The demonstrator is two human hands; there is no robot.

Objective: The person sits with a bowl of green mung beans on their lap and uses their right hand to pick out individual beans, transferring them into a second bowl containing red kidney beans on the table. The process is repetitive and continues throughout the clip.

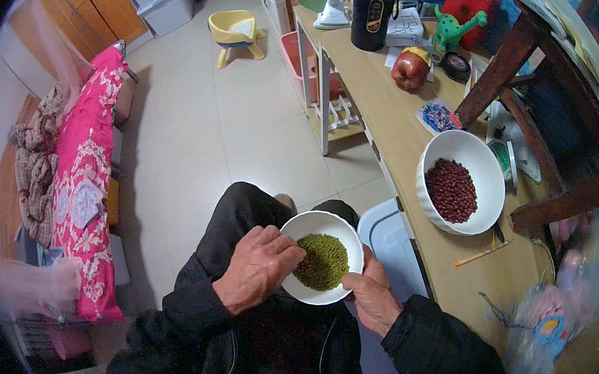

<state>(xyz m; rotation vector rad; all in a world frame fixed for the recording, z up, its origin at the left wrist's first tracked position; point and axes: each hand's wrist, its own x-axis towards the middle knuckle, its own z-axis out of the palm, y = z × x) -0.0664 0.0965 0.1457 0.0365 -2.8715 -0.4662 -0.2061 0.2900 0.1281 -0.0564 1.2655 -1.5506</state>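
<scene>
A small white bowl (314,298) is held over my lap, with green mung beans (327,260) in it. A few darker, reddish beans show among the green near the bowl's left side. My right hand (373,294) grips the bowl's right rim, thumb on top and fingers behind. My left hand (262,264) reaches over the left rim, its bent fingertips at the beans; whether something is pinched there is hidden. To the right, on the desk, stands a larger white bowl (492,171) of dark red beans (451,191).
The wooden desk (453,262) bears an orange pen (482,253), a red apple-shaped object (410,69), a dark flask (373,11), a green toy dinosaur (456,29) and an upturned wooden stool (519,90). A pale blue plastic bin (390,226) is beside my legs. A yellow child's seat (234,33) stands on the floor.
</scene>
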